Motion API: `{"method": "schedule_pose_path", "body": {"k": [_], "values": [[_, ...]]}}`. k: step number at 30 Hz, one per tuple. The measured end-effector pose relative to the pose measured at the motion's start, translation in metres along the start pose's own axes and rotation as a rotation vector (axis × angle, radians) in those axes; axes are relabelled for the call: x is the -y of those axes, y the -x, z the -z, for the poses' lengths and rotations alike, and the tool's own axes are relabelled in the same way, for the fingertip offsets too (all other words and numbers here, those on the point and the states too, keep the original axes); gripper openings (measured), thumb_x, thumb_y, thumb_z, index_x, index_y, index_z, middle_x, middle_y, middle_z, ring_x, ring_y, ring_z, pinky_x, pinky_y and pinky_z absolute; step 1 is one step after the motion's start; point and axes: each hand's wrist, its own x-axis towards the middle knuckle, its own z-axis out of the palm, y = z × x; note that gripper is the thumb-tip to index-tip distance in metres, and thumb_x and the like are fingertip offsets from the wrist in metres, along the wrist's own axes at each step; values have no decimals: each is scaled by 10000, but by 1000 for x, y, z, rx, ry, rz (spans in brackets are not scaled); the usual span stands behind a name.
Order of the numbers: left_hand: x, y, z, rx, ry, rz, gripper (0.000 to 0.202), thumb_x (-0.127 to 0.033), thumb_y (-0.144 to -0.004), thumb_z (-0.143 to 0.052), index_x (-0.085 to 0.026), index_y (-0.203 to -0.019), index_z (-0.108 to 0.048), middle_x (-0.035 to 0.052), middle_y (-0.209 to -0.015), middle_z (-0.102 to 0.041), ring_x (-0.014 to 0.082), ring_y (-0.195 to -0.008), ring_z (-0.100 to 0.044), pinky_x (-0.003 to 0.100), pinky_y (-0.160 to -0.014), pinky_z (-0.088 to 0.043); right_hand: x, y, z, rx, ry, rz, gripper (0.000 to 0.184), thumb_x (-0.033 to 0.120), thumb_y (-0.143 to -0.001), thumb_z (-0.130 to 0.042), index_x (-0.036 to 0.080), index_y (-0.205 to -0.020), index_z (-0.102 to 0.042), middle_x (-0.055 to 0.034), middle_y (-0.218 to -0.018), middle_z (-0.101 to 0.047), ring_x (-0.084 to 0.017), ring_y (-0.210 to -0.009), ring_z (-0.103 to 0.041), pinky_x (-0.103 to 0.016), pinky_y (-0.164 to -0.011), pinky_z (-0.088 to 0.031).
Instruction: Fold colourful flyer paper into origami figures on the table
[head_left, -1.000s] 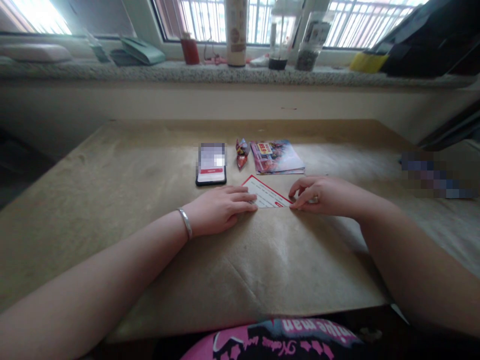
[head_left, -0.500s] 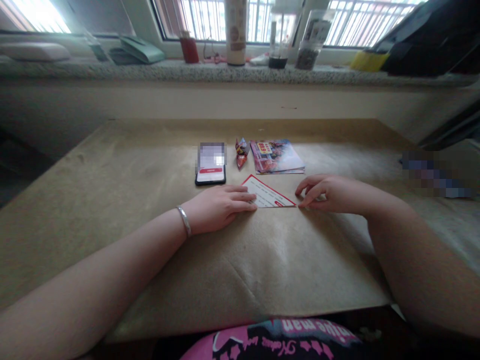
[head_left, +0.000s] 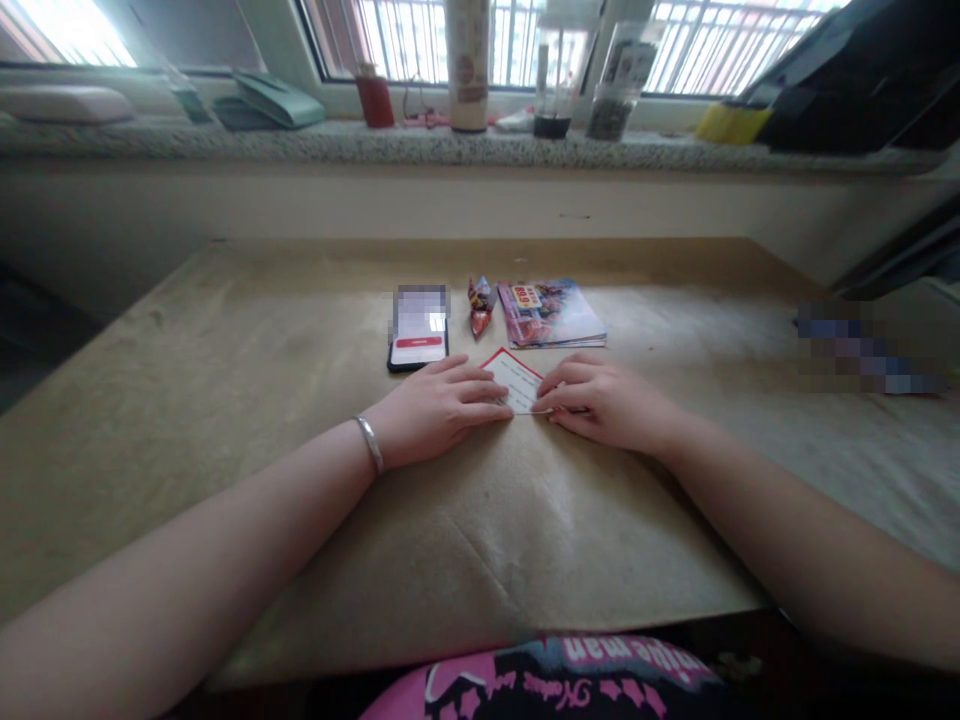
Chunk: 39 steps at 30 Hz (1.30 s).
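Observation:
A sheet of white paper folded into a triangle, with a red border and small print, lies on the table between my hands. My left hand rests on its left side, fingers stretched out and slightly apart. On the paper's right side lies my right hand, its fingers extended with a slight bend and the tips pressing down. Both hands cover the triangle's outer corners. Just beyond the paper sit a small folded red paper piece and a stack of colourful printed sheets. A phone with a lit screen is beyond my left hand.
The table has a tan cover. A blurred-out flat item lies at its right side. Behind, the stone windowsill carries a red container, a tall bottle, a clear jar and a dark bag.
My right hand has moved left from the paper's right corner onto its right side, with the fingers now flatter. My left hand stays on the paper's left side.

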Motion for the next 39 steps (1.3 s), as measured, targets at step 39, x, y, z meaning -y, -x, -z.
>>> {"method": "schedule_pose_path", "body": {"k": [39], "values": [[-7, 1, 24, 81, -82, 39, 240, -133, -820, -490, -210, -969, -661, 26, -958, -676, 174, -956, -597, 439, -1107, -272, 10, -9, -11, 11, 157, -15, 328, 139, -833, -477, 254, -1037, -706, -45, -985, -682, -186, -882, -572, -295, -735, -427]]}}
